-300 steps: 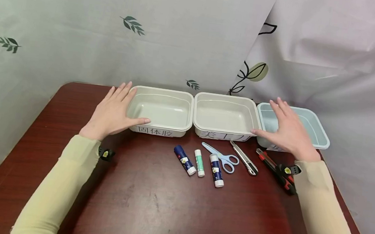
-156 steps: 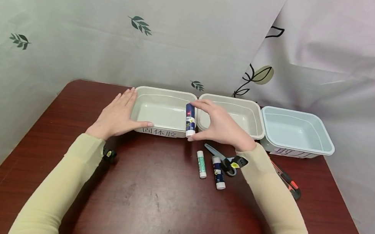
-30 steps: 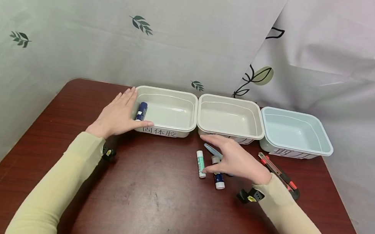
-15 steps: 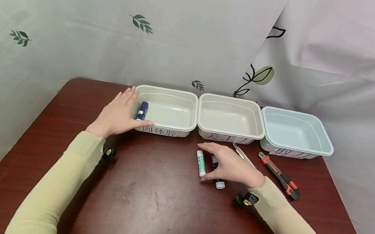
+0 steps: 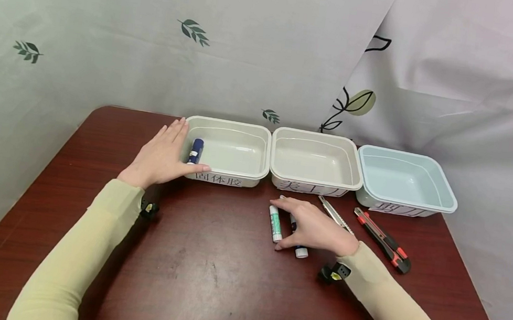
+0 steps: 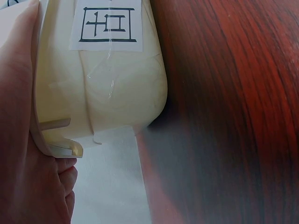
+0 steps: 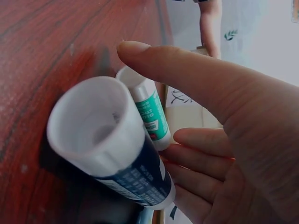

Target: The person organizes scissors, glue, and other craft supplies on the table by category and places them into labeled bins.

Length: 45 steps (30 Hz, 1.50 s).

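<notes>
My left hand [image 5: 157,154] rests against the left end of the cream box [image 5: 229,123], fingers straight along its side and thumb over the front rim. A dark blue glue stick [image 5: 196,149] lies inside that box near the thumb. Spread around a small green-and-white glue stick [image 5: 275,224] on the table, my right hand [image 5: 317,229] has its thumb near one end and its fingertips near the other. In the right wrist view the thumb looks apart from the white cap [image 7: 133,79]. Another blue glue stick [image 7: 145,182] lies beneath the palm, partly hidden in the head view.
A second cream box [image 5: 313,158] and a pale blue box [image 5: 408,180] continue the row, each with a paper label. A silver utility knife [image 5: 336,214] and a red-and-black one [image 5: 382,240] lie to the right. The right hand covers nearly all of the scissors.
Earlier, my right hand carried the dark blue glue stick from the table into the left box. It has since come down around the green glue stick. My left hand keeps its place.
</notes>
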Each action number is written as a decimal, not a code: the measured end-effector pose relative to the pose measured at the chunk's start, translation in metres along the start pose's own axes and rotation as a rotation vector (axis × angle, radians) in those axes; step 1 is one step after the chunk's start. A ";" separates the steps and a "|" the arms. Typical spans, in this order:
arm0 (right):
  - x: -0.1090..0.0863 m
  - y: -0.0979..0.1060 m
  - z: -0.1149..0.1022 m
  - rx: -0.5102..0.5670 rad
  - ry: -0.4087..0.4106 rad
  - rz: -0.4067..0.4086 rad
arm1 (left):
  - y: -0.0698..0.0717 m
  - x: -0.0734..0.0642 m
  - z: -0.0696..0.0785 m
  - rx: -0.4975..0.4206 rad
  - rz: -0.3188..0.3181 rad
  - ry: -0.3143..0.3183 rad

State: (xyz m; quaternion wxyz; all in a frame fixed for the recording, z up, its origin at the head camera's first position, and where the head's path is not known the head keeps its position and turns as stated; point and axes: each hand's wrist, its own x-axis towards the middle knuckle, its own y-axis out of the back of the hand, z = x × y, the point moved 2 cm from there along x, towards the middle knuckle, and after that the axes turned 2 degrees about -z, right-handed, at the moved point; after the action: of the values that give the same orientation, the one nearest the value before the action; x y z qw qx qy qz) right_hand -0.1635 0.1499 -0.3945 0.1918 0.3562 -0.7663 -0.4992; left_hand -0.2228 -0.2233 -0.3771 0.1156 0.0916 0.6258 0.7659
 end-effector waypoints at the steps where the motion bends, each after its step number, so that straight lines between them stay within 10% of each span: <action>1: 0.000 0.000 0.000 0.000 -0.001 -0.002 | 0.000 0.000 0.000 0.000 0.000 0.000; 45: 0.004 0.004 0.003 0.028 0.038 0.068 | 0.001 0.000 0.000 0.004 0.003 -0.007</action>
State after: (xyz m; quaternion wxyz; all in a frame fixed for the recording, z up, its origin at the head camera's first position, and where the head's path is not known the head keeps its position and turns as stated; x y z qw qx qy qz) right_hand -0.1697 0.1498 -0.3928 0.2180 0.3419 -0.7813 -0.4746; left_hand -0.2224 -0.2235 -0.3762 0.1165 0.0955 0.6269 0.7644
